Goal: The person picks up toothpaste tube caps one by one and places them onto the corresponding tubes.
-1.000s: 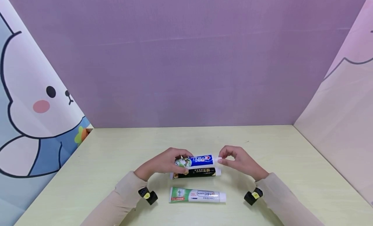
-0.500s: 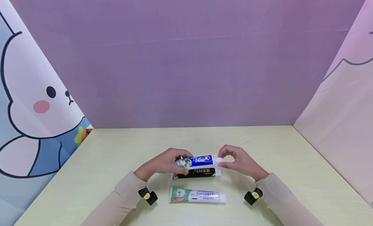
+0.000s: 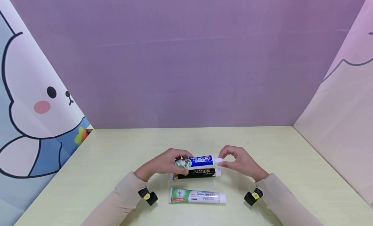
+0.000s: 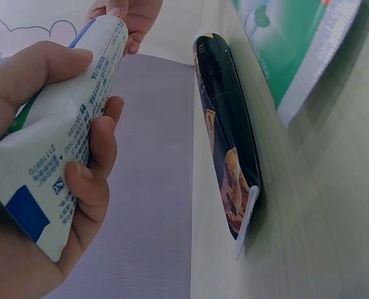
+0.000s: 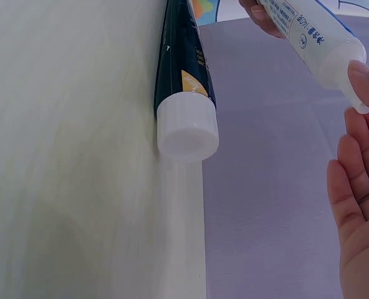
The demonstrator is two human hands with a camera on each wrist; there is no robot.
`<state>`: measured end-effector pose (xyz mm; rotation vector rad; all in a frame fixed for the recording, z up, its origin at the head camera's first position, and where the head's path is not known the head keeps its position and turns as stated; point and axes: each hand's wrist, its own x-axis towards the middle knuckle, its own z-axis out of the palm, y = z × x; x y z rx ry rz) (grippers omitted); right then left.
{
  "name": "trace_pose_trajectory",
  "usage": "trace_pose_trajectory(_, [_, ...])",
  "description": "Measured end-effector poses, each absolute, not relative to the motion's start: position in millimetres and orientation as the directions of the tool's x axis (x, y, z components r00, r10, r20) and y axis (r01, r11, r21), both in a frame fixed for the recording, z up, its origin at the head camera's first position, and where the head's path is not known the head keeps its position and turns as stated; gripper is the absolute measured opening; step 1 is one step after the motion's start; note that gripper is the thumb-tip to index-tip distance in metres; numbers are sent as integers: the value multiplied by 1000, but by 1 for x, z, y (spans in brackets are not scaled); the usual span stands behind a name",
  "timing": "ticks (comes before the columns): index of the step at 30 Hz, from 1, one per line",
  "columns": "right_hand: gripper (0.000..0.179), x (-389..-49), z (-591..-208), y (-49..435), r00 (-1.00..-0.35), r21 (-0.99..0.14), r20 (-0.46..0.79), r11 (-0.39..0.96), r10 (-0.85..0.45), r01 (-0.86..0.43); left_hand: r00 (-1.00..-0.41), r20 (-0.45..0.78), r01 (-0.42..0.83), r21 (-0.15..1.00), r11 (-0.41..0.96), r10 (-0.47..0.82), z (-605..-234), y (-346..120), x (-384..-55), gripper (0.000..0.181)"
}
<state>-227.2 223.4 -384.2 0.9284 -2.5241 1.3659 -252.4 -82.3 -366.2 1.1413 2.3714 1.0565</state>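
My left hand [image 3: 170, 161] grips a blue and white toothpaste tube [image 3: 201, 160] by its body, fingers and thumb wrapped round it. Seen from the left wrist, its crimped tail [image 4: 28, 205] points back towards the palm, and the tube is up off the table. At the other end my right hand [image 3: 240, 163] pinches the narrow white cap [image 5: 354, 87] between thumb and fingers; the remaining fingers extend below it. Just nearer than the held tube lies a black toothpaste tube [image 3: 201, 173] with a white cap [image 5: 187, 128], partly overlapped by it in the head view.
A green and white toothpaste tube [image 3: 198, 196] lies closer to the person, cap to the right. All this is on a pale wooden table [image 3: 116, 154]. A purple panel [image 3: 186, 57] rises behind, with printed cartoon panels on either side.
The right fingertips have shifted slightly at the cap, the thumb now a little lower and more of the white end showing. The left hand and the tubes stay where they were.
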Motion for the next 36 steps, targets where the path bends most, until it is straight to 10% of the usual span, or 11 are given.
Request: trace_pose_trajectory(36, [10, -227, -387, 221, -816, -751, 337, 388, -470, -534, -648, 39, 544, 723, 426, 761, -364, -82, -251, 43])
